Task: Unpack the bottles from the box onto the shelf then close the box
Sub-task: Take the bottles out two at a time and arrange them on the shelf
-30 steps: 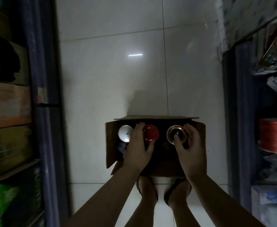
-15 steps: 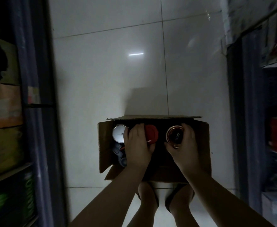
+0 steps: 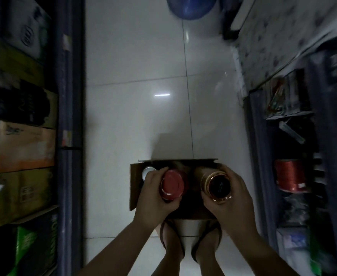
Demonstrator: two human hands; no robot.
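Both bottles risen from cardboard box (image 3: 134, 188) since moment ago. My left hand (image 3: 155, 194) grips red-capped bottle (image 3: 172, 185), right hand (image 3: 232, 198) grips gold-rimmed bottle (image 3: 217, 184). Silver-lidded bottle (image 3: 148, 172) remains inside. Nothing shelved yet; box open.

Both bottles now stand higher, lifted up out of the box (image 3: 134, 188): the left hand (image 3: 155, 193) grips the red-capped bottle (image 3: 172, 185), and the right hand (image 3: 230, 198) grips the gold-rimmed bottle (image 3: 217, 186). Earlier both sat low inside, hands just closing round them.
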